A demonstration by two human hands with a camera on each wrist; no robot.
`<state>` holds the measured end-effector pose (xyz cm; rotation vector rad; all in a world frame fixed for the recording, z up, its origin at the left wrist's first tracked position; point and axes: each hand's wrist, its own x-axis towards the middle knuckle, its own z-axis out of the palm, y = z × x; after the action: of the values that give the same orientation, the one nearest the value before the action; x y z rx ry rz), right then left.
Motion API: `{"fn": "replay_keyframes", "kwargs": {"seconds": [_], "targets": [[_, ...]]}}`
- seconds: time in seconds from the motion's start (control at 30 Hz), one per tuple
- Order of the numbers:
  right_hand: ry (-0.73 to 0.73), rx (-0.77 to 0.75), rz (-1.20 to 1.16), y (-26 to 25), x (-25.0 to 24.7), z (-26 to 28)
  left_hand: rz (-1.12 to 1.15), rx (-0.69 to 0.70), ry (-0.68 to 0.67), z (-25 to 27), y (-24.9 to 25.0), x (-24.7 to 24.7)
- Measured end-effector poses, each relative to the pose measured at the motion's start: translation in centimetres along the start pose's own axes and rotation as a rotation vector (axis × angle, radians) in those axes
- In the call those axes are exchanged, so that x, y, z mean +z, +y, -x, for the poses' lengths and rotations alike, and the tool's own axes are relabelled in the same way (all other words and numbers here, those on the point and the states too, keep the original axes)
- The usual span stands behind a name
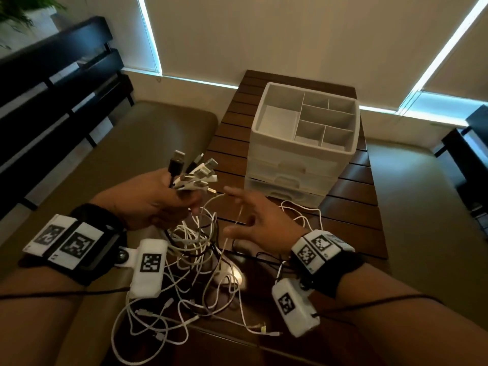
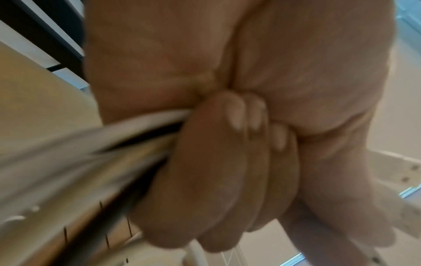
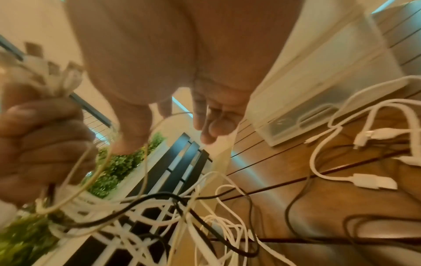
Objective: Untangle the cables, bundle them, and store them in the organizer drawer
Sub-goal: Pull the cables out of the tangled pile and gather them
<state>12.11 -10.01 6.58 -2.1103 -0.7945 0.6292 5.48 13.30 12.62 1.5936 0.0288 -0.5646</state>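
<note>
Untangling, with the plug ends gathered in 1 fist.
Left hand clenches the cables just below their plugs; the tangle hangs onto the table's near end. Right hand is spread, gripping nothing, a strand across its fingers. Next move likely needs 1 strand teased free; the organizer stands farther back, drawers closed.

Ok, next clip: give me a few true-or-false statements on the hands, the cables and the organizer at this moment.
1. The left hand grips a bunch of USB plugs. True.
2. The right hand is clenched round a cable. False: its fingers are spread and relaxed, gripping nothing.
3. The organizer's drawers are closed. True.
4. Cables already lie in the organizer's top tray. False: its compartments are empty.
5. All the cables are white. False: some are black.
</note>
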Motion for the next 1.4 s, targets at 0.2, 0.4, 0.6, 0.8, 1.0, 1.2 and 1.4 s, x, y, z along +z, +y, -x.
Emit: {"fn": "replay_keyframes", "kwargs": {"seconds": [0.2,0.4,0.6,0.8,1.0,1.2,1.4], "targets": [[-0.583,-0.048,0.534,-0.6,1.2,1.0,0.027,0.035,0.186,0.2,-0.3,-1.9],[-0.783,0.140,0.523,1.1,1.4,1.9,0.084,0.026,0.152,0.0,-0.8,-2.6],[-0.130,0.022,0.106,-0.1,-0.3,0.2,0.075,-0.014,0.150,-1.1,-1.0,-0.6],[-0.288,-0.055,0.157,-2.4,0.3,-0.6,0.067,0.005,0.151,-1.9,-0.4,0.3],[-0.231,-0.020,0.285,-0.7,1.6,0.2,0.107,0.002,0.161,-1.8,-0.5,0.3],[-0.331,-0.009,0.449,2.1,1.8,0.8,0.105,0.015,0.177,-1.2,-0.3,-0.4],[-0.383,0.237,0.229,4.6,-0.2,2.8,0.129,0.029,0.231,0.0,-0.4,-2.3]]}}
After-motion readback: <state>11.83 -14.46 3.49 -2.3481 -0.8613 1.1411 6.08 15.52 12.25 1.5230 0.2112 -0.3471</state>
